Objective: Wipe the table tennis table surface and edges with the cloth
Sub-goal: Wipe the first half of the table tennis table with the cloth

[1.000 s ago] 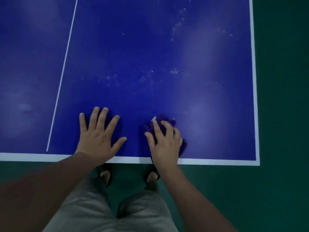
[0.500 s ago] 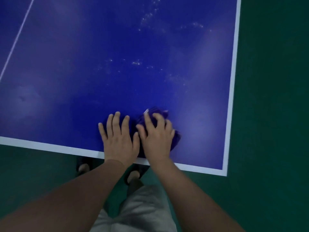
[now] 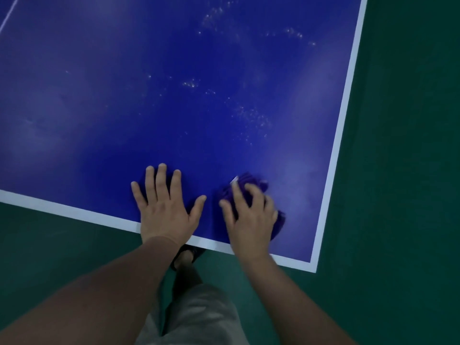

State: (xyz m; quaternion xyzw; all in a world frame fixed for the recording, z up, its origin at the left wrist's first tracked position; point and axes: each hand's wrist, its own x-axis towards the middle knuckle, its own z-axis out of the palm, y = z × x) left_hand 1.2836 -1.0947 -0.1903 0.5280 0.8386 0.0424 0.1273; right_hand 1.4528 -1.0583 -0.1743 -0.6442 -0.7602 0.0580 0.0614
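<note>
The blue table tennis table (image 3: 174,108) fills most of the view, its white border line running along the near edge and the right edge to a corner at the lower right. My right hand (image 3: 249,217) presses a crumpled purple cloth (image 3: 276,220) flat on the surface close to that corner; most of the cloth is hidden under the palm. My left hand (image 3: 164,207) lies flat on the table just left of it, fingers spread, holding nothing. White specks of dust (image 3: 251,118) are scattered over the surface beyond my hands.
Dark green floor (image 3: 403,170) surrounds the table on the right and in front. My legs in grey shorts (image 3: 199,317) and a sandalled foot (image 3: 185,257) show below the near edge. A white centre line (image 3: 7,18) crosses the far left corner.
My right hand and the cloth have slid right, towards the table's corner. My two hands, side by side half a second ago, are now apart. The view has tilted and shifted right.
</note>
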